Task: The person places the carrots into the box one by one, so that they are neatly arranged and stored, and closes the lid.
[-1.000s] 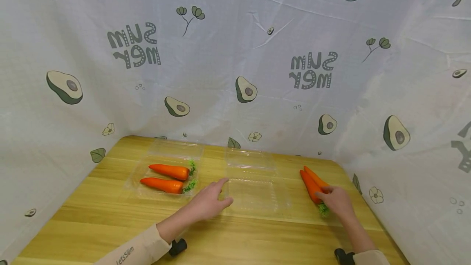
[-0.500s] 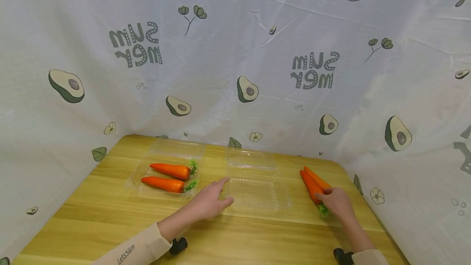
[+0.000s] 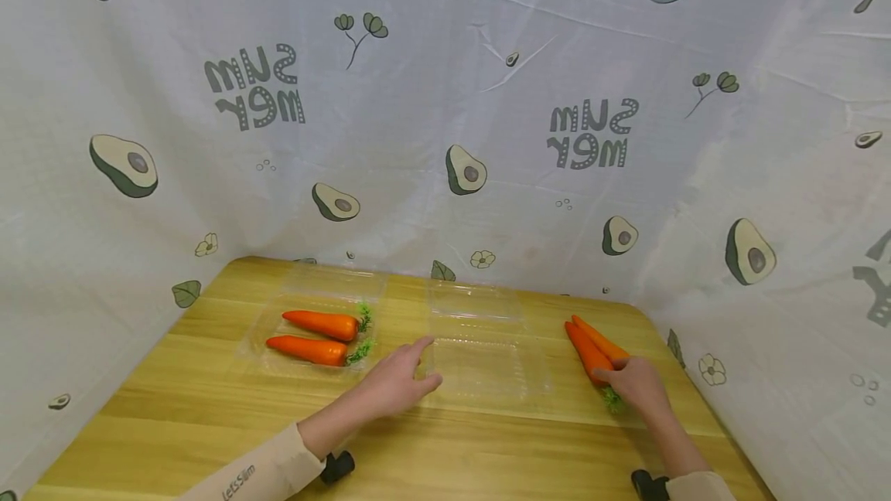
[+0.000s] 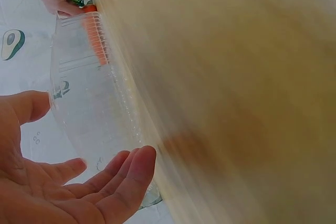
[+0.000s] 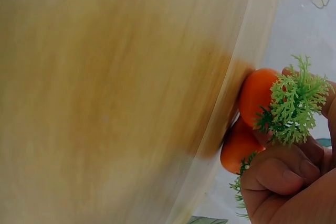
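Observation:
Two orange carrots with green leafy tops lie side by side at the table's right. My right hand [image 3: 636,385] pinches the nearer-left carrot [image 3: 585,350] near its leafy end, thumb on its left side. The other carrot [image 3: 599,339] lies against it, partly behind the fingers. In the right wrist view the leafy top [image 5: 299,100] hides part of the grip. My left hand [image 3: 397,381], thumb and index finger spread, is at the left edge of a clear plastic clamshell box [image 3: 480,366] with its lid up. Whether it touches the box, I cannot tell.
Another clear clamshell box [image 3: 261,346] with its lid up stands at the left, with two carrots [image 3: 320,323] inside, leafy ends to the right. Behind the wooden table [image 3: 480,454] hangs a white printed cloth [image 3: 418,99], which also closes in both sides.
My right thumb and the two carrots at the right have shifted very slightly left. The left hand and both boxes have stayed in place.

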Demonstrator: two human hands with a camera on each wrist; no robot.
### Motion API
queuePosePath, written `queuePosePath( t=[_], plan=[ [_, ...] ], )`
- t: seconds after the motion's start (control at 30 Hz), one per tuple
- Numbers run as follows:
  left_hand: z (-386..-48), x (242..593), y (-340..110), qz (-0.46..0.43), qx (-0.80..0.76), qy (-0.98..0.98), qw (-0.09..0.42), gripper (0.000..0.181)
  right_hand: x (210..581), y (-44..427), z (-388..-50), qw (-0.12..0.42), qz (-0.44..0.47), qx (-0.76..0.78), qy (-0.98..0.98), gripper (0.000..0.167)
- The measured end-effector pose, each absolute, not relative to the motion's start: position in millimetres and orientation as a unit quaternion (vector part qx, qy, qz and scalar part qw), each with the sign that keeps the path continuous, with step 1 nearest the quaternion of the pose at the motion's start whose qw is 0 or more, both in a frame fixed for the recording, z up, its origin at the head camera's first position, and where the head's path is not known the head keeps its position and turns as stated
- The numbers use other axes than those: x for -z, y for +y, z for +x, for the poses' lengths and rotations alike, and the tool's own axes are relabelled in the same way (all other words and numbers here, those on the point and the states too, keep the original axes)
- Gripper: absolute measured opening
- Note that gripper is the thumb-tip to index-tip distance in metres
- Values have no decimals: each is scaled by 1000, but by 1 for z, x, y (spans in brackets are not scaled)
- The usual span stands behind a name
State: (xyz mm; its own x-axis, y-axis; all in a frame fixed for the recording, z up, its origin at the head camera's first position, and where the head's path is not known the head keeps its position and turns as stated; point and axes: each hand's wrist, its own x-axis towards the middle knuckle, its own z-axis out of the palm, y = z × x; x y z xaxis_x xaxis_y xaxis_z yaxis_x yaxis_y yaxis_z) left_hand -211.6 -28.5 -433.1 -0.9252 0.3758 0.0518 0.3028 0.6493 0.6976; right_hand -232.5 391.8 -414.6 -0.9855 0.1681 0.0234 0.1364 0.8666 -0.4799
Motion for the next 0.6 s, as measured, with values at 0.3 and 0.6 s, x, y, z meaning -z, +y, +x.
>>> queuePosePath(
  t=[0.3, 0.6],
  plan=[
    [-211, 433, -29, 187, -376, 906, 49, 71, 416, 394, -233, 24, -79, -250, -965, 54],
    [-212, 433, -29, 188, -377, 906, 49, 71, 415, 393, -232, 22, -82, -251, -964, 54]
  ],
)
